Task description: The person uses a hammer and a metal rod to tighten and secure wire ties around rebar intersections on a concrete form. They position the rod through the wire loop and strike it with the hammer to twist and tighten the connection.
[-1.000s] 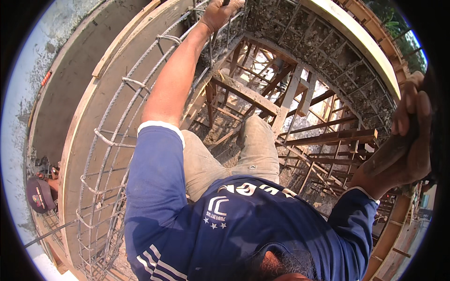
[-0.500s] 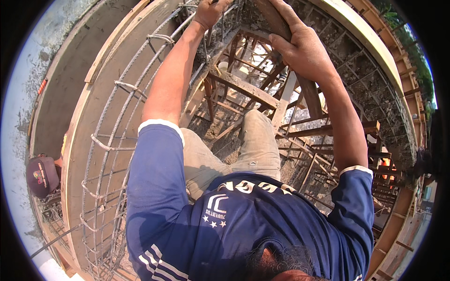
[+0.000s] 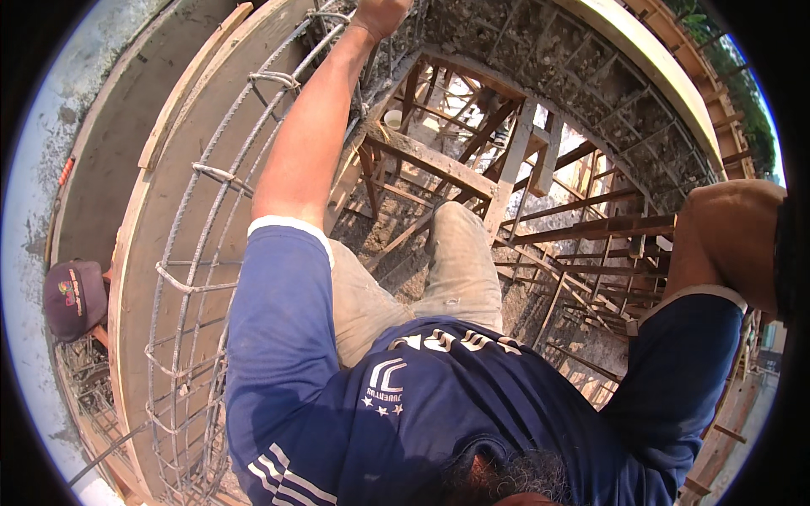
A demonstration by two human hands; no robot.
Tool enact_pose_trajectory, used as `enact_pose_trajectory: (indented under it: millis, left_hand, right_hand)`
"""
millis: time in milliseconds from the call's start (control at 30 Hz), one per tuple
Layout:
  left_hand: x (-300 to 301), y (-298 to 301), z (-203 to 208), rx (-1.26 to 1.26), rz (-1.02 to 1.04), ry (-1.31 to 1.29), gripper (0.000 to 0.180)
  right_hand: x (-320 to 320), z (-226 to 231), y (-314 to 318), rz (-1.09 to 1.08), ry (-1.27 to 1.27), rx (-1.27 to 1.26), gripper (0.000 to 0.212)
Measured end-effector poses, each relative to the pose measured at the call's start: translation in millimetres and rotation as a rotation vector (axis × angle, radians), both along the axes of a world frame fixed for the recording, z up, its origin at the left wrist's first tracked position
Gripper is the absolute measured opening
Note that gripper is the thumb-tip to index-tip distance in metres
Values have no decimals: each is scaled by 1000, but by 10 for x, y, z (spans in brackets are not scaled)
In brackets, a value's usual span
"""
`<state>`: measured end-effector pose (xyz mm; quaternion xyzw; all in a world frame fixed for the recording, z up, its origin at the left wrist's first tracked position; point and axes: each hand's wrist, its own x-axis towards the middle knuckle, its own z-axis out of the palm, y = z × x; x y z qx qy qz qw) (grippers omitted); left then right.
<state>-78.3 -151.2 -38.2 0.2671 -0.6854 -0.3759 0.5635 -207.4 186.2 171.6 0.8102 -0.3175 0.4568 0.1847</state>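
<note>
At the top edge, my left hand (image 3: 381, 15) is closed, its fingers partly cut off by the frame. What it grips, if anything, is hidden. The hand is beside the upper end of a rebar cage (image 3: 278, 80), whose bent steel ties and long bars run down my left side. My right arm (image 3: 726, 228) is raised and bent far out to the right, and its hand lies outside the picture. Below me a wooden frame (image 3: 434, 164) surrounds an opening, with my knee (image 3: 460, 232) near its edge. A short wooden block (image 3: 546, 156) stands out beside a crosspiece.
Timber props and braces (image 3: 582, 232) criss-cross beneath the opening. On the left runs a grey formwork panel (image 3: 198, 139); a person in a dark cap (image 3: 76, 299) is beyond it. A rough wall with bars (image 3: 591, 63) curves along the top right. A pale bucket (image 3: 393, 119) shows lower down.
My right hand, which was on a long wooden piece over the opening, has swung right and out of view. That piece no longer shows there. My left hand has shifted slightly upward.
</note>
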Motion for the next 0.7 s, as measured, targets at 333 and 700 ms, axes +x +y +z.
enact_pose_trajectory:
  millis: [333,700]
  left_hand:
    - [-95,173,-118,76,64,45,38]
    - [-137,286,26,-92,-47,-61,36]
  right_hand:
    - [-157,-613,-265,-49,-309,861,86]
    - [-44,-225,19,-78,2,83,82]
